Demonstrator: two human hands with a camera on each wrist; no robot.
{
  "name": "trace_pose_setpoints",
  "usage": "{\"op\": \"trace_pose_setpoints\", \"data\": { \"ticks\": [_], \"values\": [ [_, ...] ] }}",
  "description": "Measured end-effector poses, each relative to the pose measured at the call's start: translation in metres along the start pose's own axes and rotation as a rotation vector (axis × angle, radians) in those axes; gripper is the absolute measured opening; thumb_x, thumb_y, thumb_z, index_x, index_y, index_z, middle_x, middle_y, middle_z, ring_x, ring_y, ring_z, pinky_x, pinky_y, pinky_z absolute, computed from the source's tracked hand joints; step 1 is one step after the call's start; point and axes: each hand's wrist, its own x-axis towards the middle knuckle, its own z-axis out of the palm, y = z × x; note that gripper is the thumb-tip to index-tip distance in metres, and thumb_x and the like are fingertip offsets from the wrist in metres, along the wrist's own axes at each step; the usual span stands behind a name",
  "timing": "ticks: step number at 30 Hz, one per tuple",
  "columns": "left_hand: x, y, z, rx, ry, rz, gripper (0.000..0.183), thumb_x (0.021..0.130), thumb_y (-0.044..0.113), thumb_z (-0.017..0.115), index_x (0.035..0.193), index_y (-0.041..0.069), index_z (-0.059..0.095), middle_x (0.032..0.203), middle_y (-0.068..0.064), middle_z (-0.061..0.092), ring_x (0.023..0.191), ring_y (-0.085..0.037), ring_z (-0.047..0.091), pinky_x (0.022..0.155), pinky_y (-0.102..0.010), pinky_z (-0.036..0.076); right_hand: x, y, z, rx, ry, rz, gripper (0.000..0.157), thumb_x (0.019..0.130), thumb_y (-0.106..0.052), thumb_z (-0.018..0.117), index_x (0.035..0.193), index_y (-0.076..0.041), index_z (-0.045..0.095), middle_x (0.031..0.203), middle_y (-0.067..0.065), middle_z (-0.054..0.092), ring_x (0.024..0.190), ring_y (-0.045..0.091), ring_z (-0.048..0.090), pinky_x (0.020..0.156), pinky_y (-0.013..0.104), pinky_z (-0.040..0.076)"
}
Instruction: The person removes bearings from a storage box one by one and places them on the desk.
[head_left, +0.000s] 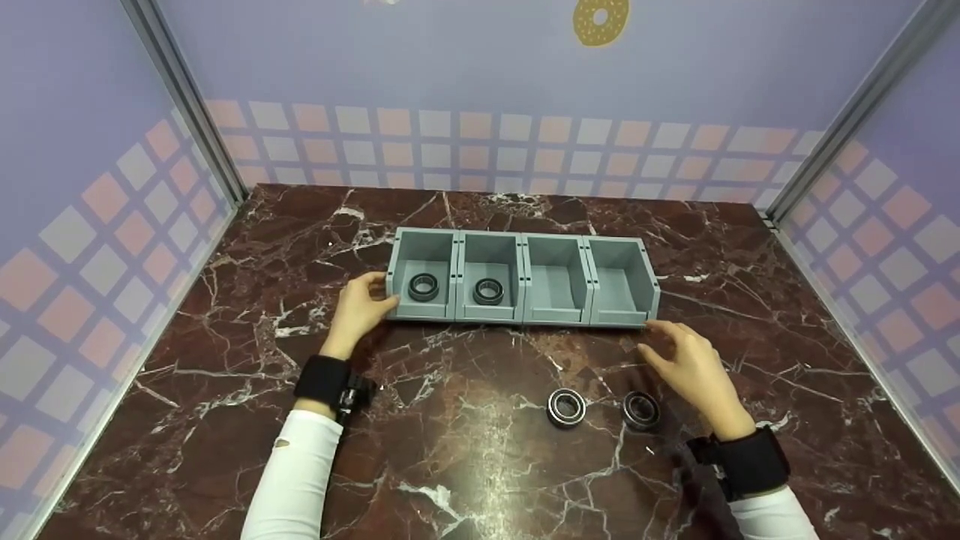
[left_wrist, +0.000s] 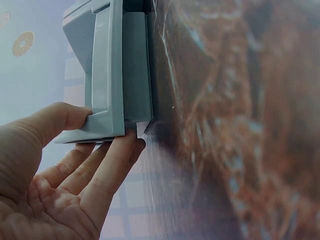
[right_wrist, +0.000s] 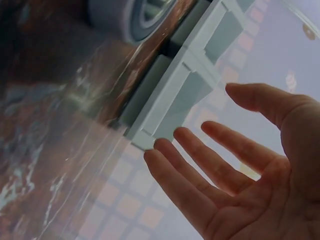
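1. Purple wall panels [head_left: 465,60] are taking up the most room, curving round from 9 through 12 to 3 o'clock, with pink and white squares running along the bottom.
2. A dark red marbled tabletop [head_left: 420,382] is lying inside them, with white veins running all over it.
3. The gray bin row [head_left: 555,316] is sitting near the middle of the head view, 4 compartments joined side by side.
4. Now the hands. The left hand [head_left: 362,307] is pinching the 9 o'clock end of the row, so yeah, it's clamped on there: thumb pressing the front edge, fingers lying against the outer side.
5. The right hand [head_left: 694,367] is hanging loose by the row's 4 o'clock corner, thumb and fingers apart, holding 0 things. Can't tell if a fingertip is actually touching the bin.
6. Black wristbands [head_left: 322,377] are wrapping both wrists.
7. Smallest stuff: 4 bearings. Bearing A [head_left: 424,298] is lying flat in the compartment at the 9 o'clock end, and bearing B [head_left: 489,301] is lying in the next 1 toward 3 o'clock. Bearing C [head_left: 566,424] is resting on the tabletop at the row's 5 o'clock, and bearing D [head_left: 642,426] is resting near it, at the right hand's 8 o'clock.
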Motion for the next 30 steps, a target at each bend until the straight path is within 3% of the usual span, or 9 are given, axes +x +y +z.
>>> {"op": "trace_pose_setpoints", "data": {
  "ticks": [5, 15, 22, 30],
  "values": [
    [-0.001, 0.001, -0.001, -0.010, 0.003, 0.006, 0.048, 0.092, 0.002, 0.070, 0.135, -0.013, 0.055, 0.128, -0.033, 0.061, 0.115, -0.043, 0.063, 0.098, -0.046, 0.054, 0.003, 0.011, 0.000, 0.030, 0.035, 0.048, 0.038, 0.095, -0.013, 0.071, 0.128, 0.005, 0.064, 0.117, 0.028, 0.065, 0.100, 0.045, 0.067, 0.084, 0.061, 0.053],
    [0.002, -0.001, 0.001, -0.007, 0.018, 0.016, 0.046, 0.091, 0.002, 0.070, 0.133, -0.014, 0.056, 0.127, -0.033, 0.062, 0.115, -0.043, 0.064, 0.097, -0.044, 0.055, 0.011, 0.027, 0.004, 0.069, 0.078, 0.103, 0.043, 0.097, -0.013, 0.069, 0.133, 0.010, 0.059, 0.125, 0.032, 0.063, 0.109, 0.048, 0.064, 0.089, 0.057, 0.056],
    [0.002, -0.002, 0.001, -0.011, 0.016, 0.022, 0.048, 0.091, 0.001, 0.070, 0.133, -0.016, 0.055, 0.126, -0.034, 0.062, 0.114, -0.044, 0.064, 0.097, -0.045, 0.055, 0.022, 0.033, 0.009, 0.083, 0.140, 0.133, 0.046, 0.096, -0.013, 0.070, 0.135, 0.008, 0.058, 0.125, 0.029, 0.065, 0.099, 0.045, 0.066, 0.083, 0.058, 0.052],
    [0.002, -0.001, 0.001, -0.021, 0.017, 0.015, 0.047, 0.090, 0.001, 0.071, 0.132, -0.014, 0.056, 0.126, -0.033, 0.062, 0.114, -0.043, 0.065, 0.097, -0.045, 0.055, 0.039, 0.037, 0.013, 0.129, 0.105, 0.179, 0.049, 0.098, -0.015, 0.068, 0.138, 0.009, 0.055, 0.129, 0.032, 0.061, 0.121, 0.050, 0.056, 0.100, 0.062, 0.045]
  ]
}}
